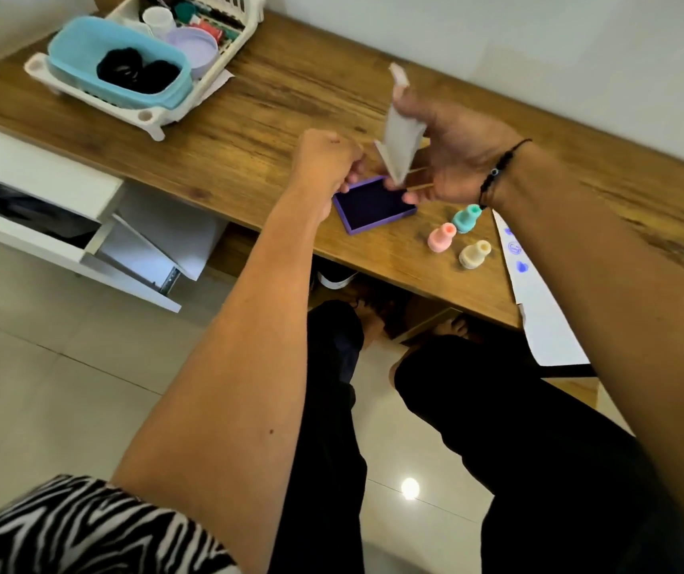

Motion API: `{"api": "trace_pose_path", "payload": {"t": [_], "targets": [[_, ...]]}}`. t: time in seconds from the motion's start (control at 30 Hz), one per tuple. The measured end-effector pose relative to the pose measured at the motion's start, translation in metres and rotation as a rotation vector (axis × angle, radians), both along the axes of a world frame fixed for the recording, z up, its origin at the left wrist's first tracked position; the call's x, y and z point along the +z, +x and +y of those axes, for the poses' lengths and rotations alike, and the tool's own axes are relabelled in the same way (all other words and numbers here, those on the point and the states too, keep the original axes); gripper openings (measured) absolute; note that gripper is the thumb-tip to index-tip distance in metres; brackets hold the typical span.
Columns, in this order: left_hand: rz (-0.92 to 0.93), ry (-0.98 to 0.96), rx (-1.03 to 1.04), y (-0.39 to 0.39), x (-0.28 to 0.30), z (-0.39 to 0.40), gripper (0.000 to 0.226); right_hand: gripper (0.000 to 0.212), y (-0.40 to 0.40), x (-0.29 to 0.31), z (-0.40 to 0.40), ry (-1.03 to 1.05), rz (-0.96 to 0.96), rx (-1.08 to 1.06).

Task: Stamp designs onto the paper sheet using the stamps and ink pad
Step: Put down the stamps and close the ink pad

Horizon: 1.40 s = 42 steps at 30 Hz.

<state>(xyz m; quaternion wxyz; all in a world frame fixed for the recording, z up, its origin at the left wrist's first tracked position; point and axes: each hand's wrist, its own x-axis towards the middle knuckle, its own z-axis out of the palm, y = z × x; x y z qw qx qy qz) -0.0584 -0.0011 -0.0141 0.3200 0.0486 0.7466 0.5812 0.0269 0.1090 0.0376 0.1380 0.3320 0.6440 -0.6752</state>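
Observation:
An open purple ink pad [373,205] lies on the wooden table [249,130] near its front edge. My right hand [452,159] hovers just above the pad and grips a flat white piece [400,138] held upright. My left hand [328,159] is curled into a fist beside the pad, its fingertips close to the white piece's lower end; I see nothing clearly held in it. Three small stamps stand right of the pad: teal [468,219], pink [441,239] and cream [474,254]. The paper sheet [539,308], with blue prints on it, lies partly hidden under my right forearm.
A white rack [154,113] at the back left holds a blue tub [83,51] with black items and a lilac bowl [193,45]. A white drawer [96,246] hangs open left of the table. My legs are under the table's front edge.

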Motion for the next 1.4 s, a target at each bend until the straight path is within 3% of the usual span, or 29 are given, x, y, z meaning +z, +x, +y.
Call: {"api": "trace_pose_path", "payload": {"t": [0.07, 0.13, 0.2, 0.3, 0.47, 0.97, 1.23, 1.4], "targets": [[-0.057, -0.045, 0.102, -0.008, -0.005, -0.008, 0.024, 0.055, 0.000, -0.004, -0.011, 0.409, -0.107, 0.035], [-0.085, -0.103, 0.154, -0.013, -0.011, -0.014, 0.020, 0.071, -0.001, -0.021, -0.025, 0.737, -0.163, 0.083], [-0.085, -0.160, 0.123, -0.014, -0.017, -0.016, 0.024, 0.091, -0.003, -0.042, -0.039, 0.903, -0.235, 0.125], [-0.092, -0.192, 0.087, -0.013, -0.020, -0.018, 0.031, 0.098, -0.005, -0.058, -0.054, 1.079, -0.362, 0.187], [-0.131, -0.209, 0.072, -0.014, -0.019, -0.017, 0.031, 0.100, -0.005, -0.070, -0.065, 1.105, -0.319, 0.158], [0.083, -0.384, -0.055, -0.006, -0.014, -0.014, 0.029, 0.100, -0.020, -0.091, -0.075, 1.176, -0.350, 0.007], [0.236, -0.498, -0.136, -0.005, -0.016, -0.007, 0.033, 0.091, -0.025, -0.093, -0.074, 1.259, -0.394, 0.077], [0.338, -0.418, -0.110, 0.004, -0.009, -0.014, 0.034, 0.102, -0.022, -0.063, -0.069, 1.171, -0.407, 0.150]]}}
